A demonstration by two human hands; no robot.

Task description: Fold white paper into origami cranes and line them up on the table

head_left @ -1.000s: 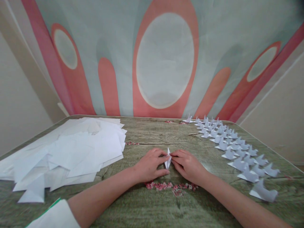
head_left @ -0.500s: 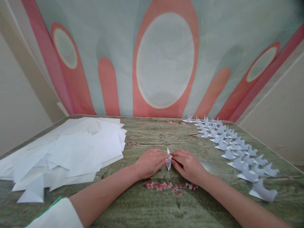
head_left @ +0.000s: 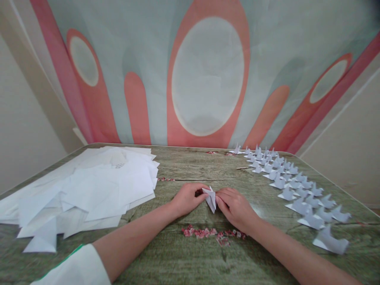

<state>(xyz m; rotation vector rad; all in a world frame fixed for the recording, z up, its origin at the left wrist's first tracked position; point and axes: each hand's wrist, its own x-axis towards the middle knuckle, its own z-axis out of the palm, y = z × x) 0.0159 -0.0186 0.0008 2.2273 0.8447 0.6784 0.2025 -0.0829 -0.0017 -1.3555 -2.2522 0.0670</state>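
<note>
A small folded white paper bird (head_left: 211, 200) stands between my two hands, near the middle of the table. My left hand (head_left: 191, 198) pinches its left side between thumb and fingers. From the right, my right hand (head_left: 234, 206) grips the other side, with its thumb and fingertips on the paper. Pointed flaps of the bird show between the fingertips; its other parts are hidden behind the fingers.
A wide pile of white paper sheets (head_left: 101, 186) covers the left of the wood-patterned table (head_left: 190, 257). Several rows of finished paper birds (head_left: 299, 206) stand along the right side. A backdrop with pink shapes (head_left: 208, 140) hangs behind the far edge.
My left thumb and fingers have spread apart a little on the paper. One flap of the bird now stands out wider to the left. My right hand has hardly moved.
</note>
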